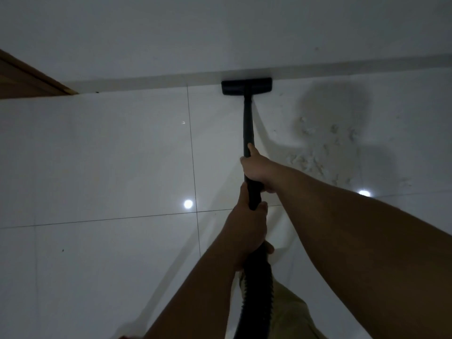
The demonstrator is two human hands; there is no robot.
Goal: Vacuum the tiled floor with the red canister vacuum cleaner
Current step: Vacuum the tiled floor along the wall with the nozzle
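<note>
A black vacuum wand (247,118) runs away from me across the white tiled floor (110,155). Its flat black floor head (246,86) sits against the skirting at the base of the far wall. My right hand (256,171) grips the wand further up. My left hand (247,228) grips the thicker handle just below, where the ribbed black hose (256,289) begins. A sliver of red (126,337) shows at the bottom edge; the canister itself is hidden. Pale scraps of debris (318,148) lie scattered on the tiles right of the wand.
A white wall (220,33) with a grey skirting strip (146,80) closes the far side. A wooden door frame (29,79) stands at the upper left. My shadow falls over the debris area. Olive trousers (293,311) show below the hose.
</note>
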